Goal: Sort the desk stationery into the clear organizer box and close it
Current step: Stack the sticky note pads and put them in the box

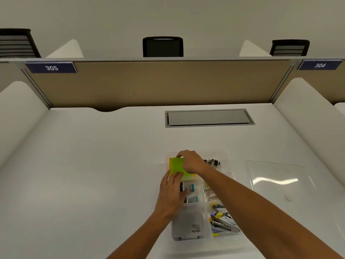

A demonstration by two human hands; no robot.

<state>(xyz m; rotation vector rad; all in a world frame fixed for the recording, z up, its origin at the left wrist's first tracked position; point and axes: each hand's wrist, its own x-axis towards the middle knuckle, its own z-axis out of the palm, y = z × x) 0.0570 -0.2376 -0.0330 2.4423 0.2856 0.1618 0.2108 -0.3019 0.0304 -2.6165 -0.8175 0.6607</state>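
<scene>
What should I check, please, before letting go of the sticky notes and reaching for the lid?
1. Green sticky notes inside the far-left compartment of the organizer box: cannot tell, they look tilted.
2. Both hands on the notes: ok, left hand at the near edge, right hand at the far edge.
3. Binder clips in their compartment: ok.
4. Grey case lying flat: ok.
5. Clear lid within reach on the right: ok.
6. Box closed: not ok.

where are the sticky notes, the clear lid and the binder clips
sticky notes [176,165]: head view, on the green top sheet
clear lid [280,181]: head view, on its flat middle, right of the box
binder clips [212,162]: head view, on the black pile in the far right compartment
</scene>
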